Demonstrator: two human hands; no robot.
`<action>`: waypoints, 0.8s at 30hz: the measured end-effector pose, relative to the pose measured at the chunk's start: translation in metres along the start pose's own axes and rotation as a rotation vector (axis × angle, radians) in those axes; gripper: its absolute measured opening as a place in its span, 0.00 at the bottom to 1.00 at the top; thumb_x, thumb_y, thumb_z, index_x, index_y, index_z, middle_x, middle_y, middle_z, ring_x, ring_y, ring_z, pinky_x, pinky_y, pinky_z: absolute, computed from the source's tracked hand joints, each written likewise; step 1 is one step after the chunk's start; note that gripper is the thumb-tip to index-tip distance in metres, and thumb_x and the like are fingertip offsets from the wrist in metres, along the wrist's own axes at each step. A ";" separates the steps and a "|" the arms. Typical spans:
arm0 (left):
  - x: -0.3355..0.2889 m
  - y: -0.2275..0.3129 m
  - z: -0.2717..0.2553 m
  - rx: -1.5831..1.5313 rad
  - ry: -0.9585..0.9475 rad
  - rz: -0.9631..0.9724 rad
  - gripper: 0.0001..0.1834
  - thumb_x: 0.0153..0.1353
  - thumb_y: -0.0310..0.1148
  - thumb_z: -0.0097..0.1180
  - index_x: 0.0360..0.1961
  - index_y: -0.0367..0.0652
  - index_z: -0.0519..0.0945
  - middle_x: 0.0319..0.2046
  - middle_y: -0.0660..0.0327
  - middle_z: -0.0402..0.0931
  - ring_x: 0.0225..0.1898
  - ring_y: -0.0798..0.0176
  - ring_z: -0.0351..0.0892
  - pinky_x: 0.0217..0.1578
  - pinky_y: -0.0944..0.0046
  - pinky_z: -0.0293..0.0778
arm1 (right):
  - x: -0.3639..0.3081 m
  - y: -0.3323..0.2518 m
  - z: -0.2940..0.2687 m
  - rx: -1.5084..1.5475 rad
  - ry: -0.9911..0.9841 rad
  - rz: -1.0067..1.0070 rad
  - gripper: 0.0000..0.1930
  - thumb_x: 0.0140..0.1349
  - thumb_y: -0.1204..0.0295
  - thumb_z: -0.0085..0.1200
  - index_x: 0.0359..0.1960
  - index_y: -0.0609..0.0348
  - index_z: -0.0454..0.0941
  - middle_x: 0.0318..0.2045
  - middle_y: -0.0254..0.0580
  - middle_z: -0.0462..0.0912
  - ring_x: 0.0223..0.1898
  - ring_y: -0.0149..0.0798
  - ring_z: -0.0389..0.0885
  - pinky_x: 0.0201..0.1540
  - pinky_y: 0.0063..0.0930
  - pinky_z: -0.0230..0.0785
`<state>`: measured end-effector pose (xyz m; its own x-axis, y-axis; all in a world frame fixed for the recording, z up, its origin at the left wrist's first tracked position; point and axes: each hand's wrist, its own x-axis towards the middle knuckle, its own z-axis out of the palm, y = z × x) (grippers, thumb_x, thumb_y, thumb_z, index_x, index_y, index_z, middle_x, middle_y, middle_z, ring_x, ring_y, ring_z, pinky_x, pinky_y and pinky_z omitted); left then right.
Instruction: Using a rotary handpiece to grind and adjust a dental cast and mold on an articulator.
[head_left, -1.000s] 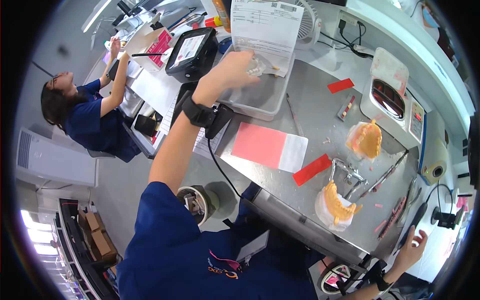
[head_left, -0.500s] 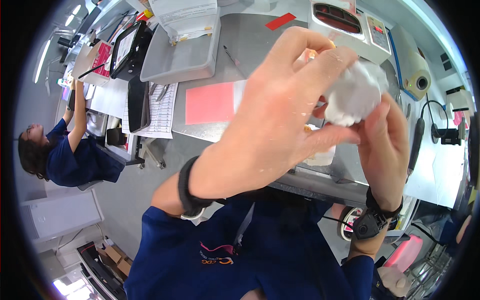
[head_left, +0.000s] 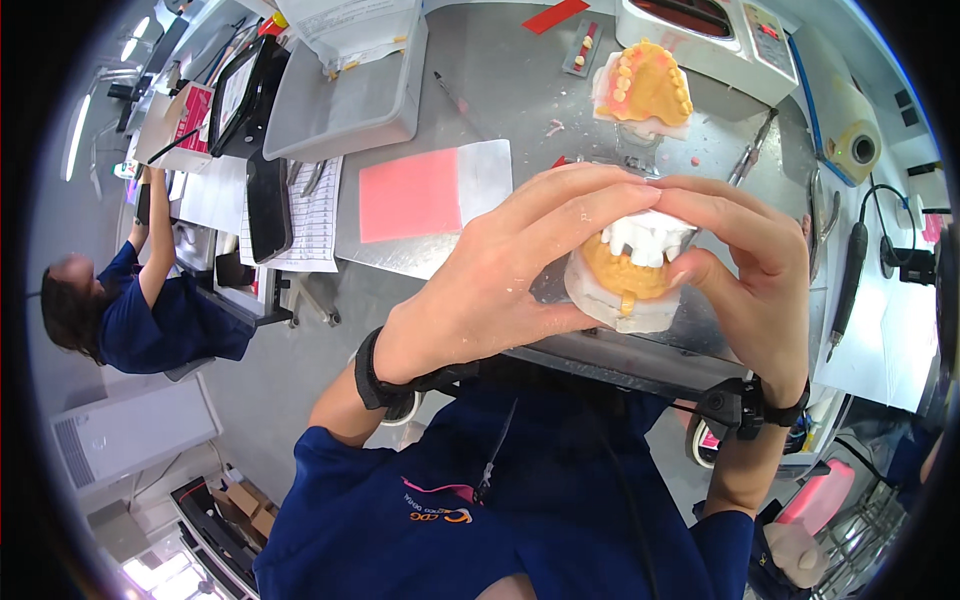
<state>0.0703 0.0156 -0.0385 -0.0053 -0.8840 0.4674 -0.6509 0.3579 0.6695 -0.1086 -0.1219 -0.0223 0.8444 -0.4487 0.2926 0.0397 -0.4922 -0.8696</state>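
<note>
My left hand (head_left: 500, 265) and my right hand (head_left: 755, 255) are closed around a white plaster dental cast (head_left: 645, 237) from both sides. That cast, with its teeth pointing down, sits over a yellow dental model (head_left: 620, 270) on a white plaster base (head_left: 640, 318) near the bench's front edge. The left thumb lies beside the base, and the right thumb presses near the white teeth. The cast's top is mostly hidden under my fingers. Behind my hands lies another yellow dental model (head_left: 655, 85) with pale teeth and pink wax along one side.
A pink wax sheet (head_left: 410, 195) lies left of my hands, near a grey plastic tub (head_left: 345, 115). A small strip of teeth (head_left: 582, 48), a metal hand tool (head_left: 752, 148) and a white machine (head_left: 715, 40) are farther back. A handpiece (head_left: 848, 290) rests at right. A person (head_left: 165, 310) works at far left.
The white cast, held raised and tilted before, has come down and toward me over the yellow model. My hands have lowered with it, revealing the other yellow model behind.
</note>
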 end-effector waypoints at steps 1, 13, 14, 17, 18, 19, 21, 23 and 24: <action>0.000 0.000 0.001 0.015 0.017 -0.003 0.42 0.37 0.34 0.77 0.58 0.40 0.74 0.57 0.53 0.74 0.57 0.51 0.75 0.54 0.57 0.74 | 0.000 0.003 0.000 -0.036 0.030 -0.044 0.15 0.54 0.75 0.61 0.45 0.63 0.83 0.44 0.49 0.84 0.43 0.45 0.84 0.46 0.29 0.74; 0.006 -0.005 -0.008 0.043 -0.091 0.072 0.39 0.37 0.28 0.75 0.55 0.39 0.75 0.55 0.51 0.75 0.58 0.46 0.75 0.54 0.55 0.73 | -0.043 -0.009 0.029 -0.174 0.277 0.218 0.51 0.50 0.32 0.56 0.64 0.65 0.66 0.52 0.50 0.79 0.54 0.43 0.78 0.57 0.37 0.69; 0.008 -0.007 -0.008 -0.022 -0.110 0.079 0.39 0.38 0.27 0.76 0.55 0.39 0.74 0.55 0.50 0.75 0.59 0.46 0.74 0.55 0.54 0.73 | -0.049 -0.008 0.034 -0.127 0.264 0.184 0.52 0.47 0.38 0.65 0.64 0.67 0.64 0.50 0.50 0.79 0.54 0.42 0.78 0.57 0.38 0.69; 0.008 -0.009 0.003 -0.228 -0.094 0.042 0.39 0.40 0.28 0.76 0.56 0.40 0.72 0.56 0.48 0.75 0.60 0.46 0.73 0.57 0.52 0.71 | -0.057 -0.005 0.057 -0.091 0.385 0.210 0.51 0.43 0.50 0.74 0.63 0.68 0.63 0.51 0.51 0.78 0.53 0.42 0.79 0.57 0.37 0.70; 0.010 -0.009 0.003 -0.229 -0.110 0.045 0.39 0.40 0.28 0.76 0.56 0.40 0.72 0.56 0.48 0.75 0.60 0.46 0.73 0.57 0.52 0.71 | -0.059 -0.004 0.059 -0.012 0.400 0.195 0.51 0.38 0.61 0.79 0.63 0.69 0.61 0.51 0.51 0.77 0.53 0.41 0.78 0.57 0.35 0.69; 0.011 -0.009 0.000 -0.192 -0.143 0.071 0.39 0.40 0.29 0.76 0.56 0.39 0.72 0.55 0.47 0.75 0.59 0.45 0.74 0.57 0.50 0.70 | -0.060 -0.002 0.061 -0.006 0.414 0.200 0.51 0.38 0.61 0.79 0.63 0.69 0.61 0.51 0.51 0.77 0.53 0.41 0.78 0.57 0.35 0.69; 0.015 -0.010 -0.002 -0.156 -0.192 0.099 0.39 0.40 0.30 0.77 0.56 0.38 0.72 0.55 0.45 0.75 0.59 0.45 0.74 0.58 0.48 0.70 | -0.063 0.000 0.066 0.118 0.449 0.177 0.50 0.38 0.63 0.79 0.61 0.68 0.61 0.51 0.49 0.77 0.54 0.41 0.77 0.58 0.33 0.68; 0.020 -0.012 -0.003 -0.072 -0.182 0.223 0.39 0.39 0.30 0.78 0.55 0.36 0.73 0.53 0.43 0.76 0.57 0.41 0.75 0.58 0.43 0.69 | -0.064 -0.003 0.068 0.142 0.478 0.196 0.49 0.38 0.64 0.79 0.61 0.68 0.62 0.51 0.48 0.76 0.54 0.40 0.76 0.58 0.32 0.68; 0.021 -0.013 -0.003 -0.071 -0.195 0.226 0.39 0.39 0.30 0.78 0.55 0.36 0.73 0.53 0.43 0.76 0.57 0.41 0.75 0.58 0.43 0.69 | -0.064 -0.003 0.068 0.161 0.494 0.208 0.48 0.37 0.65 0.80 0.60 0.68 0.62 0.51 0.47 0.76 0.55 0.40 0.76 0.58 0.31 0.67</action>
<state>0.0811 -0.0064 -0.0360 -0.2941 -0.8185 0.4935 -0.5617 0.5658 0.6036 -0.1266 -0.0404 -0.0655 0.4943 -0.8393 0.2265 0.0131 -0.2533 -0.9673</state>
